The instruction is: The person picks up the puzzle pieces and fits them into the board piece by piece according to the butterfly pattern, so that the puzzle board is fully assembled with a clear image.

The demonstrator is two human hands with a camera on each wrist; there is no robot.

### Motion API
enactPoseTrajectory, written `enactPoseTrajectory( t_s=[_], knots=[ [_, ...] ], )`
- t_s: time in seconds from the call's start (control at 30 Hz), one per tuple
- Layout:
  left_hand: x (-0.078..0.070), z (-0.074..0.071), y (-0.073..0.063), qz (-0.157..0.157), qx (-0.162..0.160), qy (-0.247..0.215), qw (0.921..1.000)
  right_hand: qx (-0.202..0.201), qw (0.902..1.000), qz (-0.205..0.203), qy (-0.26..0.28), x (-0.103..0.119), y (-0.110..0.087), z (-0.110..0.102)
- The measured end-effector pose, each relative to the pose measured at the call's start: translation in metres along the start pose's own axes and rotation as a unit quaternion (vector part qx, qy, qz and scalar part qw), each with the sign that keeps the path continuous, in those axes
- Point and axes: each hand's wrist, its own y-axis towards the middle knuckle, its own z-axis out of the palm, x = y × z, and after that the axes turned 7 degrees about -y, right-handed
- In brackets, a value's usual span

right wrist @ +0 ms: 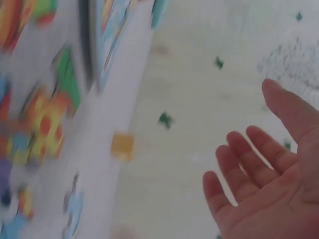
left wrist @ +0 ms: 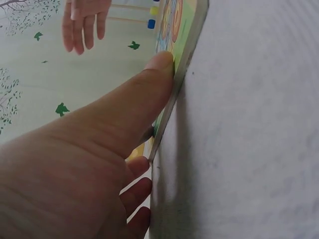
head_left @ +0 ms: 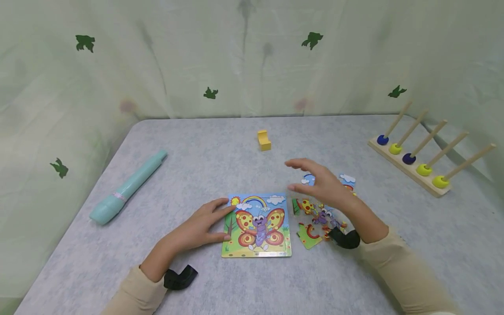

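Thumb and fingers parted, the right grip is raised, holding nothing, near loose pieces on a tabletop. The left grip rests outstretched fingers, unclenched, on the left side of a butterfly board just beside the pieces. The step appears to be steadying the board; taking a piece would call for a lower reach and a pinch. The right arm hides some pieces. Farther out: a yellow block, a teal tube, a peg rack.

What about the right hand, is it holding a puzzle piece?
No, the right hand shows a bare palm, with nothing between thumb and fingers.
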Motion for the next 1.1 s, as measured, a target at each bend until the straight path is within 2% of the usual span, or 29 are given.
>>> enactPoseTrajectory(
  t_s=[0.17, 0.3, 0.47, 0.77, 1.1],
  knots=[
    [0.0, 0.0, 0.0, 0.001, 0.0, 0.003, 1.0, -0.024, 0.9985, 0.048, 0.011, -0.036, -0.003, -0.017],
    [0.0, 0.0, 0.0, -0.001, 0.001, 0.002, 1.0, -0.002, 0.9955, 0.091, 0.028, -0.061, -0.005, -0.021],
    [-0.001, 0.0, -0.001, -0.008, 0.003, -0.002, 1.0, 0.037, 0.99, 0.133, 0.03, -0.082, -0.006, -0.018],
    [-0.001, 0.001, -0.001, -0.011, -0.002, -0.008, 0.9999, 0.067, 0.9861, 0.149, -0.026, -0.099, -0.009, -0.012],
    [-0.001, 0.001, -0.002, -0.011, -0.004, -0.012, 0.9999, 0.047, 0.9884, 0.118, -0.082, -0.097, -0.01, -0.011]
  ],
)
